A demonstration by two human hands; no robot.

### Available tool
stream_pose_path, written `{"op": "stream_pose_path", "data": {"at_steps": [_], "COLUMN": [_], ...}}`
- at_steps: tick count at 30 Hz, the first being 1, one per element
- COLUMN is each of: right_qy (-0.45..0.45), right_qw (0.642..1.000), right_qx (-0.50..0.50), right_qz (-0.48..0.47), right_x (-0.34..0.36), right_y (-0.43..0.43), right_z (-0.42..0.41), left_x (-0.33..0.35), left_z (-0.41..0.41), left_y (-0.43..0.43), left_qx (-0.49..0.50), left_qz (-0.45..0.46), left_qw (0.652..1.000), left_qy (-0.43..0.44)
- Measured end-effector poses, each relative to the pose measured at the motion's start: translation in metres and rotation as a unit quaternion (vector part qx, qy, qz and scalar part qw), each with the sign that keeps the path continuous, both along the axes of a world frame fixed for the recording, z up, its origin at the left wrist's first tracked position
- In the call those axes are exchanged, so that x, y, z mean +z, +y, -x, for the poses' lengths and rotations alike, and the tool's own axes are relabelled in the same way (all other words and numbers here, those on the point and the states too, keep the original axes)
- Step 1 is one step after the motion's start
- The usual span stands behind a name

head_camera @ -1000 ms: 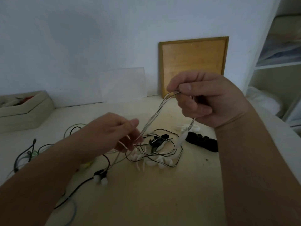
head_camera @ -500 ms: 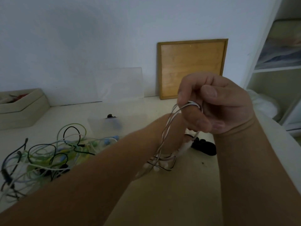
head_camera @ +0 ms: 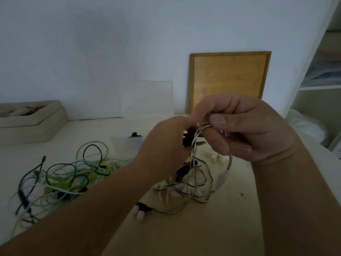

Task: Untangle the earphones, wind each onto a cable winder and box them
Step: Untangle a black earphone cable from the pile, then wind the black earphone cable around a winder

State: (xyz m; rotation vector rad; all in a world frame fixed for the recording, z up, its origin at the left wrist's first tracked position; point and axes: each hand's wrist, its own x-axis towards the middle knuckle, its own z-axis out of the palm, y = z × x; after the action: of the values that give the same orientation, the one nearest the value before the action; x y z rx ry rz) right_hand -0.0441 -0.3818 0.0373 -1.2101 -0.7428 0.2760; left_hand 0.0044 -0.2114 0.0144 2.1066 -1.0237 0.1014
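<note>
At the far left a beige tray [head_camera: 35,124] sits on the counter [head_camera: 230,228], and just right of it lies a loose tangle of green, blue and black earphones [head_camera: 70,174], not yet sorted. Behind the tangle stands a clear box [head_camera: 125,145], its lid [head_camera: 147,98] leaning on the wall. Toward the middle, the left hand [head_camera: 166,145] is raised with its back to the camera. A black winder [head_camera: 187,139] shows at its fingertips, so it appears to pinch that piece, though the fingers themselves are hidden. Touching the winder, the earphone cable [head_camera: 193,150] loops over the right hand [head_camera: 249,130], whose fingers [head_camera: 219,143] are curled and clamped on the loops with the thumb pressed on top. The rest of the cable hangs down to a loose heap on the counter, and its white earbuds [head_camera: 139,213] lie near the front. White winders [head_camera: 217,157] rest below the right hand, and a wooden board [head_camera: 228,78] leans behind it. The step in hand looks like starting the wind. To do it well, the person should seat the cable's end in the winder first. The right hand should then feed slack evenly under light tension while the hanging length stays clear of the heap, so that no new knot is drawn in.
</note>
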Motion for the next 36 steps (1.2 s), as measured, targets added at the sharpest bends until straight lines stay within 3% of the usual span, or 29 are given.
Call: {"op": "stream_pose_path", "data": {"at_steps": [2,6,11,22,28,36], "right_qy": [0.009,0.01,-0.016,-0.043,-0.052,-0.082], "right_qw": [0.997,0.972,0.942,0.941,0.906,0.848], "right_qx": [-0.07,-0.169,-0.218,-0.236,-0.374,-0.455], "right_qz": [0.042,0.161,0.253,0.24,0.191,0.257], "right_x": [-0.002,-0.008,-0.006,-0.005,-0.007,-0.015], "right_y": [0.009,0.042,0.072,0.089,0.093,0.088], "right_z": [-0.008,-0.017,-0.012,-0.013,-0.018,-0.026], "left_x": [-0.006,-0.025,-0.042,-0.047,-0.043,-0.046], "left_z": [-0.011,-0.022,-0.024,-0.013,-0.005,-0.009], "left_y": [0.018,0.06,0.078,0.082,0.082,0.078], "left_qx": [0.067,0.127,0.129,0.063,0.042,0.093], "left_qz": [-0.002,0.009,0.087,0.085,0.071,0.088], "left_qw": [0.995,0.984,0.983,0.993,0.996,0.985], "left_qy": [-0.078,-0.125,-0.102,-0.05,-0.031,-0.112]}}
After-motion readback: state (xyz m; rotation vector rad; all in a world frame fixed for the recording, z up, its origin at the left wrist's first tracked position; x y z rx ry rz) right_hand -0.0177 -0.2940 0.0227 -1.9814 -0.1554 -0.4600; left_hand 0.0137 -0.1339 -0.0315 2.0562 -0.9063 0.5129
